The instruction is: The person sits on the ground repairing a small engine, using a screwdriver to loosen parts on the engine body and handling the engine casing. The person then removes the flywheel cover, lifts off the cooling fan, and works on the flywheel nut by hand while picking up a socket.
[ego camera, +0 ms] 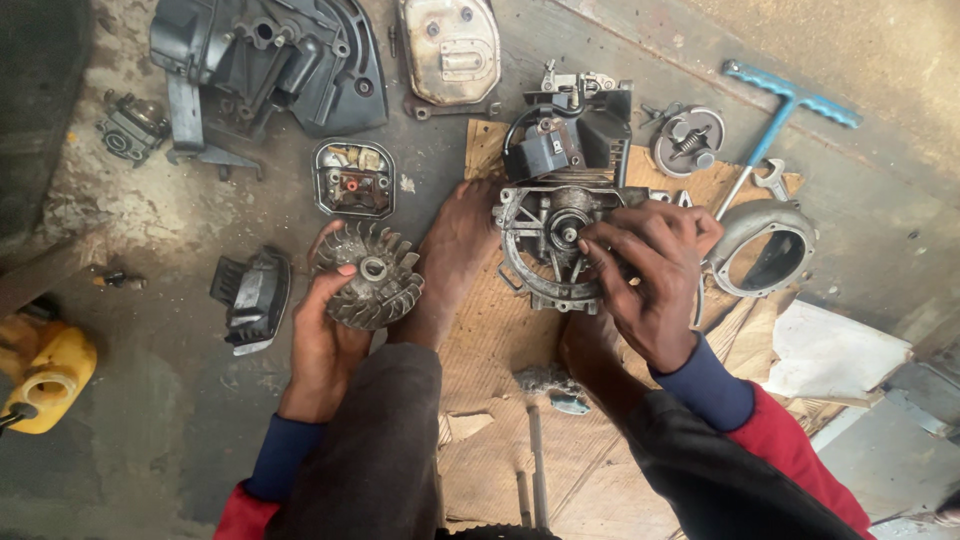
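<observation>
My left hand (322,340) grips a grey finned flywheel (372,277), holding it just above the floor at my left knee. My right hand (645,275) rests on a small engine block (560,215) that stands on a sheet of cardboard (500,330); its fingertips pinch at the shaft in the middle of the round crankcase face. Whether the fingers hold a small part there is hidden. My two bare feet press against the engine from the left and from below.
Loose parts lie around: a dark plastic housing (270,60), a metal muffler (450,45), a carburettor (130,125), a small tray of bits (353,178), a black cover (252,298), a clutch (688,140), a blue T-handle wrench (775,115), a grey ring housing (765,250), a yellow container (45,370).
</observation>
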The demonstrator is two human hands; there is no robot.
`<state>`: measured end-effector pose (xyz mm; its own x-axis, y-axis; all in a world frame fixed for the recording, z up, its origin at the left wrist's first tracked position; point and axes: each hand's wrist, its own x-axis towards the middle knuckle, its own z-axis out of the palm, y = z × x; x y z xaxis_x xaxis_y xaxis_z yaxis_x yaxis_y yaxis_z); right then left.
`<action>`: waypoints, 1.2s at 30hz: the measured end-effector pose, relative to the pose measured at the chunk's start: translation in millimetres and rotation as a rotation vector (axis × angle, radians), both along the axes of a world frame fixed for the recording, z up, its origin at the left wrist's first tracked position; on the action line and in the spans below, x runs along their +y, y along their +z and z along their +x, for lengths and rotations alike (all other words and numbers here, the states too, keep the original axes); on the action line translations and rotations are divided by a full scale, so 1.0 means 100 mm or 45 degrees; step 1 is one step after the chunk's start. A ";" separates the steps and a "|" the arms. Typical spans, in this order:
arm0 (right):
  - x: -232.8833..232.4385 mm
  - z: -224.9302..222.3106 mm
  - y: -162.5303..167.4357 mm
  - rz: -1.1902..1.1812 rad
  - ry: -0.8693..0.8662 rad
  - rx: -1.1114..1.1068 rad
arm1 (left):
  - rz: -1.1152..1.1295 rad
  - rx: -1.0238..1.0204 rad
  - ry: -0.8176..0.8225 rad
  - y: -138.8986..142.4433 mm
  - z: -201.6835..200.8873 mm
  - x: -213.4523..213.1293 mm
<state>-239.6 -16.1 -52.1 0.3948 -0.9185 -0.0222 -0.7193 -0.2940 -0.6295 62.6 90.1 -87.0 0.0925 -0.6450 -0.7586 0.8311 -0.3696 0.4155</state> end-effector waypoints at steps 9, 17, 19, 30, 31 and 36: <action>-0.16 -0.01 0.04 0.004 0.114 0.033 | -0.005 -0.002 -0.008 -0.04 -0.01 0.02; -0.31 -0.07 0.03 0.091 0.248 0.021 | 0.016 -0.013 -0.038 -0.04 -0.02 0.02; -0.38 -0.09 0.05 0.096 0.328 0.006 | 0.022 -0.017 -0.038 -0.04 -0.02 0.03; -0.71 -0.12 0.02 0.196 0.771 0.094 | -0.014 -0.015 -0.021 -0.11 0.00 0.05; -0.71 -0.12 0.02 0.211 0.761 0.071 | -0.034 -0.003 -0.014 -0.11 0.00 0.04; -0.72 -0.15 0.04 0.341 0.632 -0.093 | -0.010 -0.028 -0.004 -0.06 0.02 0.01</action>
